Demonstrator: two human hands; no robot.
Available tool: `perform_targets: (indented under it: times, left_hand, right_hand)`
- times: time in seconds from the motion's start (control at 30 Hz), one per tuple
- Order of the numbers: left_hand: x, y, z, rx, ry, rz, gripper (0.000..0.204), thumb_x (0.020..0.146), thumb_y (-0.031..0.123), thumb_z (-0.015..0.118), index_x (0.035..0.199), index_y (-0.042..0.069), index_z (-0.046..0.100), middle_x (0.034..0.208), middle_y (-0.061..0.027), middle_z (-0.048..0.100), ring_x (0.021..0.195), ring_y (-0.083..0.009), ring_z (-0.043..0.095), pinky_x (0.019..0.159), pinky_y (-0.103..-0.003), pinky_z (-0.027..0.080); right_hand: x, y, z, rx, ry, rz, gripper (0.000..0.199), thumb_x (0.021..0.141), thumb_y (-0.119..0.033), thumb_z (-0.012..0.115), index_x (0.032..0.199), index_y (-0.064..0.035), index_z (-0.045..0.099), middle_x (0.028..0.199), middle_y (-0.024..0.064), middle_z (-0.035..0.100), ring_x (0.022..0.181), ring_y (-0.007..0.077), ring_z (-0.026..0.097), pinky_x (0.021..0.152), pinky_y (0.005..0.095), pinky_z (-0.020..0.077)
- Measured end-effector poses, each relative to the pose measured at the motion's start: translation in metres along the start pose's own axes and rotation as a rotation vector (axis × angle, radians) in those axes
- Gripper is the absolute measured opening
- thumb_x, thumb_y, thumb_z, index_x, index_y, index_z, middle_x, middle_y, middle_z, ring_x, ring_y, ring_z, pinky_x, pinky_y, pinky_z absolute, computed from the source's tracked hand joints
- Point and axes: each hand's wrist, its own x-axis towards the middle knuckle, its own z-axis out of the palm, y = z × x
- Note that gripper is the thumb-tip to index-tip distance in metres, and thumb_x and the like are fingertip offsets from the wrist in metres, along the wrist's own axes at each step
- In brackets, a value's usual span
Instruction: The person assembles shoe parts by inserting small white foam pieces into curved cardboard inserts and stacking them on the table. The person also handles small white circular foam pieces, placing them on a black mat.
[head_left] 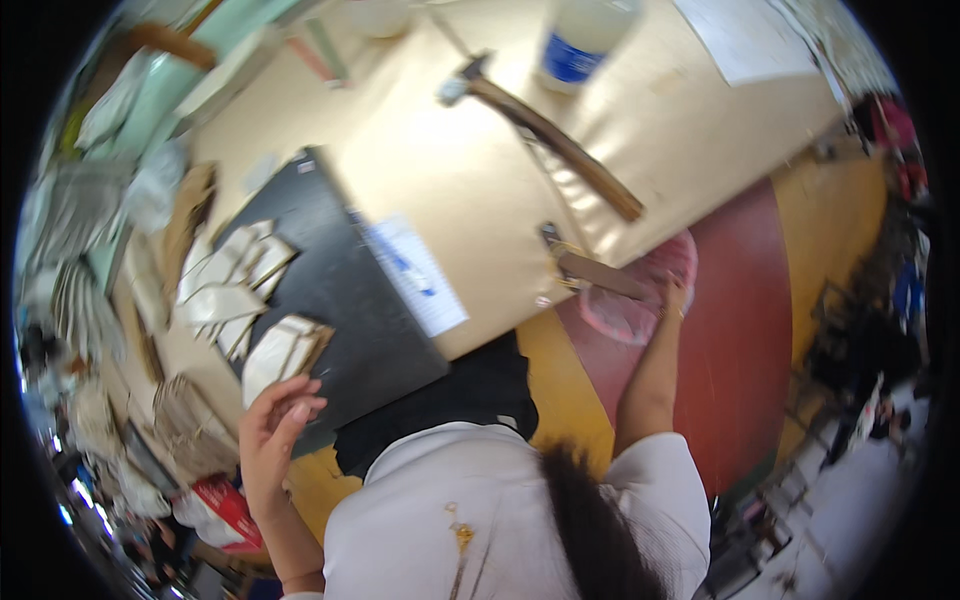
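My left hand [272,432] is raised at the near edge of a black board [370,335], its fingers loosely bent and apart with nothing seen in them. Just beyond the fingertips sits a small stack of cream curved cut pieces [283,352] with brown edges. More cream cut pieces [235,275] lie overlapping farther up the board. Over to the right, my right hand [674,297] reaches into a pink round basket [690,255] beside the table edge. Its fingers are small and blurred, so their grip does not show.
A hammer [560,145] with a wooden handle lies on the brown-covered table [430,180]. A flat brown tool [605,275] with a dark end juts past the edge. Lined paper [440,310] with a pen, a blue-labelled container [580,55] and bundled material [190,420] surround the board.
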Motion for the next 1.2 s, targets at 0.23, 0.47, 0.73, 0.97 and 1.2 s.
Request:
perform_targets:
  times: [0.23, 0.47, 0.73, 0.97, 1.2]
  left_hand:
    - [0.035, -0.062, -0.107, 0.13, 0.454, 0.172, 0.02, 0.09, 0.016, 0.066, 0.098, -0.003, 0.066, 0.084, -0.0052, 0.067, 0.074, -0.0096, 0.059, 0.068, -0.022, 0.047]
    - [0.089, -0.091, -0.163, 0.492, 0.779, 0.471, 0.039, 0.08, 0.023, 0.075, 0.111, 0.002, 0.066, 0.097, -0.0132, 0.059, 0.085, -0.0228, 0.059, 0.074, -0.032, 0.049]
    - [0.115, -0.076, -0.18, 0.534, 0.684, 0.334, 0.03, 0.078, 0.021, 0.074, 0.096, -0.001, 0.068, 0.081, -0.0155, 0.059, 0.08, -0.0303, 0.059, 0.073, -0.039, 0.048]
    - [0.074, -0.085, -0.165, 0.782, 0.965, 0.711, 0.01, 0.082, 0.008, 0.067, 0.089, 0.0, 0.068, 0.079, -0.0128, 0.06, 0.073, -0.0293, 0.059, 0.071, -0.039, 0.048]
    - [0.0, -0.053, -0.099, 0.01, 0.592, 0.412, 0.012, 0.087, -0.003, 0.06, 0.098, -0.004, 0.066, 0.09, -0.0138, 0.063, 0.07, -0.0189, 0.065, 0.058, -0.029, 0.054]
  right_hand:
    - [0.001, -0.142, -0.013, 0.111, 0.095, -0.267, 0.029, 0.088, -0.007, 0.054, 0.112, -0.0083, 0.07, 0.087, 0.0073, 0.07, 0.074, 0.0136, 0.063, 0.063, 0.0266, 0.0497]
    - [-0.095, -0.4, -0.074, 0.563, 0.158, -0.655, 0.021, 0.099, -0.016, 0.054, 0.11, -0.0005, 0.062, 0.109, 0.009, 0.065, 0.09, 0.0162, 0.064, 0.085, 0.0281, 0.049]
    - [-0.309, -0.537, -0.016, 0.542, -0.139, -1.189, 0.019, 0.099, -0.006, 0.05, 0.115, 0.0006, 0.059, 0.107, 0.0095, 0.065, 0.093, 0.0155, 0.06, 0.088, 0.0291, 0.0472]
    - [-0.489, -0.544, 0.141, 0.244, -1.164, -1.193, 0.018, 0.09, -0.014, 0.064, 0.105, -0.004, 0.066, 0.093, 0.0102, 0.065, 0.079, 0.0188, 0.063, 0.072, 0.0301, 0.0505]
    - [-0.55, -0.511, 0.183, 0.196, -1.445, -0.987, 0.019, 0.091, -0.016, 0.063, 0.105, -0.0022, 0.067, 0.086, 0.0062, 0.067, 0.07, 0.0106, 0.06, 0.064, 0.0244, 0.0487]
